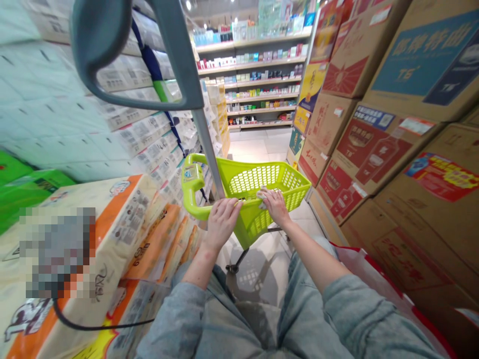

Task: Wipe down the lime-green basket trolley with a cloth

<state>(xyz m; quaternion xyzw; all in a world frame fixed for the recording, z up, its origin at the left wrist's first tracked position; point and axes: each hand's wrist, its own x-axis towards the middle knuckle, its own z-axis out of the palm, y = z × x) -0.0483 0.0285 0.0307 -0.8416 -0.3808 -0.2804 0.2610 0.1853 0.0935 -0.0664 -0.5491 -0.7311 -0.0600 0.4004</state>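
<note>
A lime-green shopping cart basket (258, 227) with mesh sides stands in front of me, tilted in view. My left hand (223, 219) curls over its near rim, close to the grey upright pole (209, 149). Bunched in my right hand (276, 205) is a crumpled whitish cloth (264, 195), pressed against the rim further right. The cart's green handle (190, 192) juts out to the left of the pole, and a grey loop handle (145, 102) tops the pole. My fingertips inside the basket are partly hidden.
Stacked cardboard cartons (396, 149) line the right side. Tissue packs (123, 214) are piled on the left, with a blurred-out device (63, 254) and a black cable (101, 326) on top. Shelves of small boxes (258, 80) close off the far end beyond a tiled floor (258, 144).
</note>
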